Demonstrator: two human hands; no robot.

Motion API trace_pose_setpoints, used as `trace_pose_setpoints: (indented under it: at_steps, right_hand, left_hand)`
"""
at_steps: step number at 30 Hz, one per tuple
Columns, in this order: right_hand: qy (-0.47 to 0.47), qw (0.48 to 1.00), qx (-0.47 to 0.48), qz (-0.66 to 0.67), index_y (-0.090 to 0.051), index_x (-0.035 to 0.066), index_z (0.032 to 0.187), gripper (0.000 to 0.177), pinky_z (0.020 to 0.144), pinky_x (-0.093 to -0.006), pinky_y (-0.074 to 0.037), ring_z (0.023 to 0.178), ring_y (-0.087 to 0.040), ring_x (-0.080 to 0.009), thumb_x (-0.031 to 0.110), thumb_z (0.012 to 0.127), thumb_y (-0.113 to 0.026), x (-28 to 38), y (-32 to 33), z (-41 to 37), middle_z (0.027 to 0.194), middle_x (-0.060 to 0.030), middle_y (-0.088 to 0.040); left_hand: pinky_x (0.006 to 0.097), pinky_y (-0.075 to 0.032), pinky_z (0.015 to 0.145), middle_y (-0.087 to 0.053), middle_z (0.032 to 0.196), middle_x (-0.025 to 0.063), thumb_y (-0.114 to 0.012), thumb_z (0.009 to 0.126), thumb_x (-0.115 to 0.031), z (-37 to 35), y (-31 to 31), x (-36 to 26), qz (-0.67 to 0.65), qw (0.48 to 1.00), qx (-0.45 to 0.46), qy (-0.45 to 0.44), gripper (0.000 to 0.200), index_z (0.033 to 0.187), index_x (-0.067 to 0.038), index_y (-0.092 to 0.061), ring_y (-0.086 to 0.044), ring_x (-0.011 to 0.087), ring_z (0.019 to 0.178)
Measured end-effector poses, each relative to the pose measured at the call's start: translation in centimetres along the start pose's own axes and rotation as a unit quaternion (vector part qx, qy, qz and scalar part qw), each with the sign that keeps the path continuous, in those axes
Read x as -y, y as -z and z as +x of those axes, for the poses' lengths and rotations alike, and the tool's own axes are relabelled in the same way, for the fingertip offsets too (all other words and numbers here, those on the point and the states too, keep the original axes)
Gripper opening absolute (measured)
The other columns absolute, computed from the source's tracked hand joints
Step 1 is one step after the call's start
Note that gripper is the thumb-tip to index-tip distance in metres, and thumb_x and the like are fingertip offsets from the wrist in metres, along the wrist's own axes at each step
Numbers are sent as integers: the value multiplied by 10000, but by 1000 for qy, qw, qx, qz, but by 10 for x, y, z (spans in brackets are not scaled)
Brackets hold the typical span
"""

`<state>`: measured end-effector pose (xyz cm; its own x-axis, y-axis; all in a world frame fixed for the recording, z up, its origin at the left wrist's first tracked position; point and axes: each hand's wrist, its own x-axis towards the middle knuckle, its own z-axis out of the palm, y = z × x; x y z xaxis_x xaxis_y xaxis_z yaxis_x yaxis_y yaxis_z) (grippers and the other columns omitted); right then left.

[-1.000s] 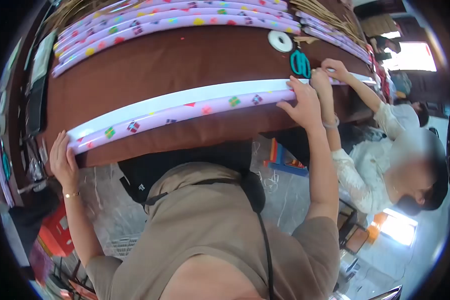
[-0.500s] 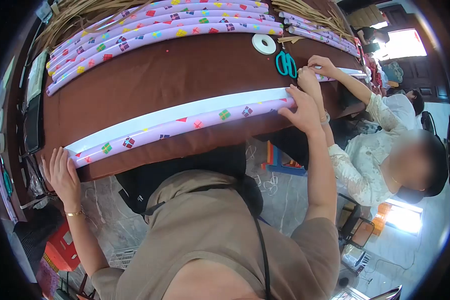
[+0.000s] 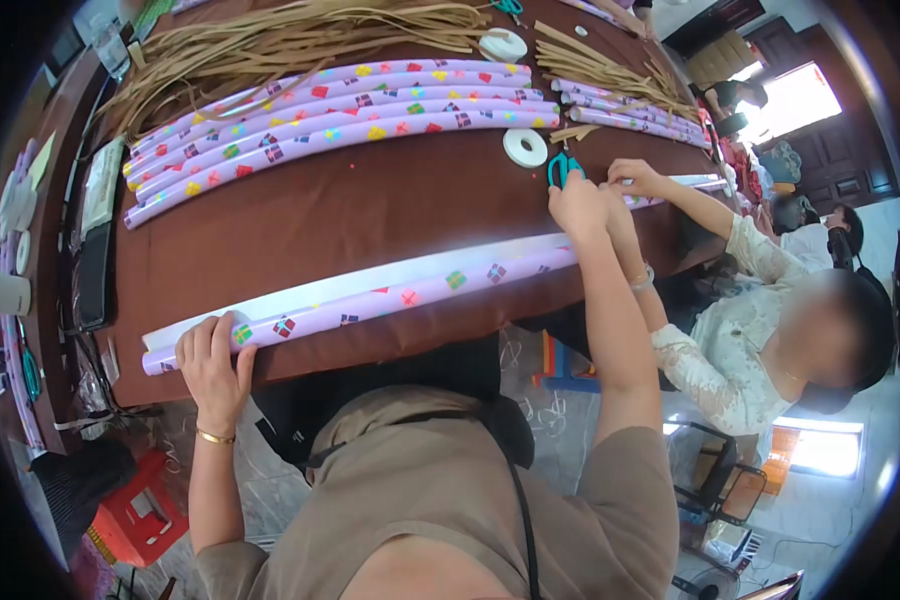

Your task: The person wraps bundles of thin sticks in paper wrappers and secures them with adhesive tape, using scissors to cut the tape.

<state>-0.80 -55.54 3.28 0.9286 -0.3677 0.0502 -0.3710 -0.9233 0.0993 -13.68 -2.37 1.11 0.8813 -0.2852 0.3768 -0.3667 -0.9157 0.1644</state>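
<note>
A partly rolled sheet of lilac gift-patterned wrapping paper lies along the table's near edge, its white inner side showing behind the roll. My left hand presses down near its left end, fingers curled over the roll and thumb on the near side. At the roll's right end, my right hand is off the paper, its fingers closed at the teal-handled scissors and covering the lower part of the handles. A white tape roll lies just left of the scissors.
Several finished paper rolls lie across the brown-covered table, with tan paper strips behind. At right, a co-worker sits close, hands at another roll near my right hand. A black phone-like object is at left.
My right hand has left the roll's right end and moved up to the scissors. My left hand has shifted right along the roll, from its end onto its top. The view has tilted upward.
</note>
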Motion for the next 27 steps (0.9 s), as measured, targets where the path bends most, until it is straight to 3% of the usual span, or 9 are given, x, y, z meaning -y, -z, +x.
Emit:
trace_pose_setpoints:
  at_steps: [6, 9, 12, 17, 19, 21, 23, 25, 27]
  right_hand:
    - [-46, 998, 18, 36, -615, -29, 1088, 366, 863, -488, -548, 1012, -676, -401, 277, 893, -664, 8, 0, 27, 1068, -242, -683]
    - [-41, 998, -25, -36, -654, -8, 1047, 314, 898, -466, -537, 1075, -635, -386, 263, 888, -665, 15, -1, 32, 1129, -226, -663]
    - [151, 971, -170, 80, -669, 39, 1100, 394, 915, -506, -501, 1082, -591, -401, 330, 839, -718, 27, -8, 33, 1147, -181, -646]
    - [161, 969, -159, 96, -669, 20, 1050, 409, 892, -511, -480, 1038, -598, -409, 329, 797, -759, 35, -30, 35, 1106, -208, -646]
    - [184, 972, -89, 118, -654, 16, 984, 366, 893, -508, -470, 1008, -602, -407, 305, 787, -759, 43, -26, 36, 1080, -208, -648]
    - [244, 946, -70, 203, -610, -19, 993, 302, 915, -436, -478, 1043, -602, -344, 204, 820, -720, 76, 2, 0, 1144, -210, -621]
    - [311, 863, 9, 397, -593, -37, 1159, 354, 959, -367, -472, 1156, -581, -247, 162, 879, -677, 105, 9, -28, 1271, -166, -598]
    - [299, 709, 237, 594, -523, -41, 1322, 441, 1018, -348, -450, 1251, -521, -194, 147, 936, -623, 133, 27, -65, 1426, -132, -515]
    - [306, 595, 334, 664, -447, -46, 1407, 522, 1049, -369, -440, 1303, -487, -212, 174, 959, -601, 158, 44, -102, 1510, -142, -433]
  left_hand:
    - [474, -391, 982, -610, 1145, 172, -644, 892, -307, -2, -3, 0, 4, 1000, -20, -2, 431, 1211, -19, -609, -555, 366, 1062]
    - [474, -394, 975, -613, 1140, 169, -645, 891, -318, -2, -4, 0, 4, 1000, -24, -2, 433, 1205, -22, -612, -558, 365, 1056]
    - [475, -397, 967, -615, 1133, 168, -642, 891, -328, -2, -4, 1, 4, 1000, -25, -1, 432, 1198, -25, -616, -562, 363, 1049]
    - [458, -404, 948, -625, 1096, 143, -682, 861, -372, 1, -2, -2, 2, 999, -35, -8, 452, 1156, -34, -628, -572, 340, 1024]
    - [462, -423, 935, -630, 1081, 139, -706, 840, -364, 6, 1, -9, -17, 999, -31, -4, 447, 1128, -30, -632, -578, 340, 1015]
    - [465, -431, 927, -635, 1082, 140, -717, 828, -351, 12, 2, -18, -38, 999, -17, 3, 438, 1112, -29, -635, -584, 341, 1015]
    - [462, -445, 915, -641, 1090, 143, -731, 818, -313, 19, 2, -31, -69, 997, -2, 16, 414, 1109, -33, -638, -589, 345, 1015]
    - [452, -458, 915, -639, 1121, 149, -742, 811, -261, 29, -2, -44, -130, 991, -35, 12, 424, 1154, -35, -635, -591, 346, 1030]
    - [454, -467, 937, -631, 1147, 163, -735, 826, -197, 40, -3, -57, -198, 978, -60, 34, 460, 1232, -21, -608, -587, 365, 1061]
